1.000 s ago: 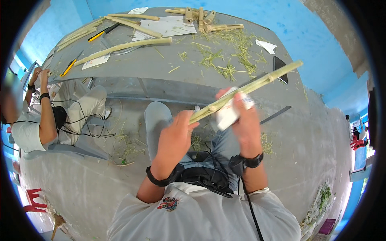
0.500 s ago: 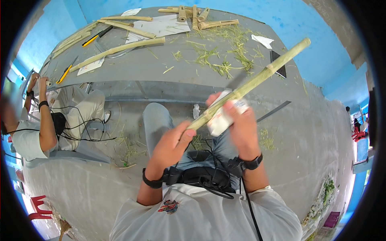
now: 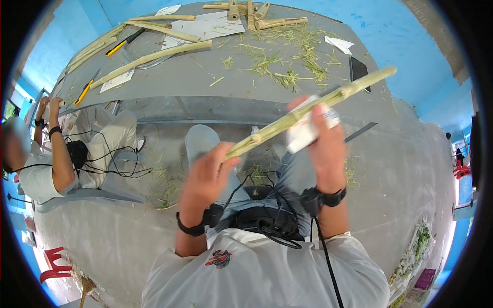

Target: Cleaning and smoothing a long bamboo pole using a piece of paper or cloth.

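Left grip (image 3: 204, 178) is clamped around the near end of the bamboo stick (image 3: 352, 90); right grip (image 3: 326, 149) holds a white sheet (image 3: 302, 136) against its middle. I see this stick slanting toward the tabletop (image 3: 197, 84), where green shavings (image 3: 288, 80) are lying.

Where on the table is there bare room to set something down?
On the table, the strip between the long pole and the near edge looks mostly bare. Short pieces crowd the far side; green shavings, right of centre.
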Demonstrator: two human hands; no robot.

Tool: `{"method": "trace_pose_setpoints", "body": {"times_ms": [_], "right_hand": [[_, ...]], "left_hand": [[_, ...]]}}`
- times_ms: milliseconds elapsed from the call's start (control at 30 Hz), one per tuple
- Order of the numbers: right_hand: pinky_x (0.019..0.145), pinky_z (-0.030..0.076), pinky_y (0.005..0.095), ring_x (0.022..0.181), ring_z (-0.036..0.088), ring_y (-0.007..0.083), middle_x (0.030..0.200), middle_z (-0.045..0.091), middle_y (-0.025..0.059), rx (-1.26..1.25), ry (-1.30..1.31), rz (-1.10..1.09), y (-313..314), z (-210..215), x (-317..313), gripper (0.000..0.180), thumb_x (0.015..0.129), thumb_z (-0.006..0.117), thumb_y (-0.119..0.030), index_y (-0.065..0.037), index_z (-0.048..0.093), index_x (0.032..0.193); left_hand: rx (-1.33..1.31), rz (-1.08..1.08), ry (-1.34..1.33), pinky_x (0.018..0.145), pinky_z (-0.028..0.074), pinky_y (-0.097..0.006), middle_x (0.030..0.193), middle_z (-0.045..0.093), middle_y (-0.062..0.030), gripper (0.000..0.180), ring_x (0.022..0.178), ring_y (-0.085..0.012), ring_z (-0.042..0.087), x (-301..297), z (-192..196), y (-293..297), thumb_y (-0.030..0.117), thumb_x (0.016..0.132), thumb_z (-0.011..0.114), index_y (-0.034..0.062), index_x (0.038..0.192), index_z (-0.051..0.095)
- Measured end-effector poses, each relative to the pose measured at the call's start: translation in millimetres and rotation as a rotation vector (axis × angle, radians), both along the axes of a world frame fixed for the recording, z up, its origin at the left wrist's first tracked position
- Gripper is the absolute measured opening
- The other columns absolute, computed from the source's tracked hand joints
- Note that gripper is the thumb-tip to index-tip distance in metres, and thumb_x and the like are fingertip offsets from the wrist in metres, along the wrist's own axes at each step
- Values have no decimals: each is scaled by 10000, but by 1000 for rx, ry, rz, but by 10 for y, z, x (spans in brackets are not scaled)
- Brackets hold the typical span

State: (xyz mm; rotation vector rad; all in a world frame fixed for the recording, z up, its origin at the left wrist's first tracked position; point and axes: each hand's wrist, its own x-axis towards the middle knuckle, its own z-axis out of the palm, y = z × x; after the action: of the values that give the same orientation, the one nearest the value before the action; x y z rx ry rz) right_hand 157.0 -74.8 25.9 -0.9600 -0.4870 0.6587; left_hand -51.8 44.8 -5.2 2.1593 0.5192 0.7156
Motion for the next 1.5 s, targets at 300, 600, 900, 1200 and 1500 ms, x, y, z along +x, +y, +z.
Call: {"method": "trace_pose_setpoints", "body": {"times_ms": [300, 600, 900, 1200, 1500], "right_hand": [[748, 568, 315, 868, 687, 182, 1078, 693, 141, -33, -72, 3, 11, 41, 5, 330, 994, 555, -249, 42, 624, 1132], [845, 567, 352, 1079, 657, 257, 1142, 665, 191, -12, 115, 31, 60, 17, -167, 354, 969, 622, -193, 66, 575, 1205], [905, 543, 362, 1041, 657, 233, 1165, 653, 145, 63, 92, 7, 65, 0, -83, 374, 1015, 535, -271, 38, 554, 1224], [790, 546, 357, 941, 643, 208, 994, 635, 87, 130, 259, 16, 174, -181, -340, 309, 998, 567, -345, -50, 548, 1088], [703, 504, 324, 720, 546, 143, 821, 541, 14, 25, 254, 69, 392, -186, -380, 341, 979, 577, -424, -85, 538, 959]], "left_hand": [[-80, -22, 53, 618, 449, -412, 799, 593, -191, 208, 713, -401, 571, -76, 86, -3, 227, 975, 576, 42, 1070, 565], [-84, -2, 86, 678, 461, -411, 851, 582, -224, 285, 756, -415, 560, -4, 147, -84, 278, 998, 539, 15, 1106, 559], [-131, -56, 221, 634, 449, -478, 809, 616, -212, 257, 768, -439, 597, 32, 98, -221, 286, 1004, 519, 44, 1088, 498], [-42, -114, 317, 639, 460, -509, 799, 626, -220, 312, 769, -461, 603, 251, -87, -355, 335, 1007, 498, 42, 1113, 480], [373, 77, 84, 627, 518, -479, 845, 654, -201, 273, 746, -392, 652, 533, -150, -309, 195, 904, 601, -26, 1034, 504]]}}
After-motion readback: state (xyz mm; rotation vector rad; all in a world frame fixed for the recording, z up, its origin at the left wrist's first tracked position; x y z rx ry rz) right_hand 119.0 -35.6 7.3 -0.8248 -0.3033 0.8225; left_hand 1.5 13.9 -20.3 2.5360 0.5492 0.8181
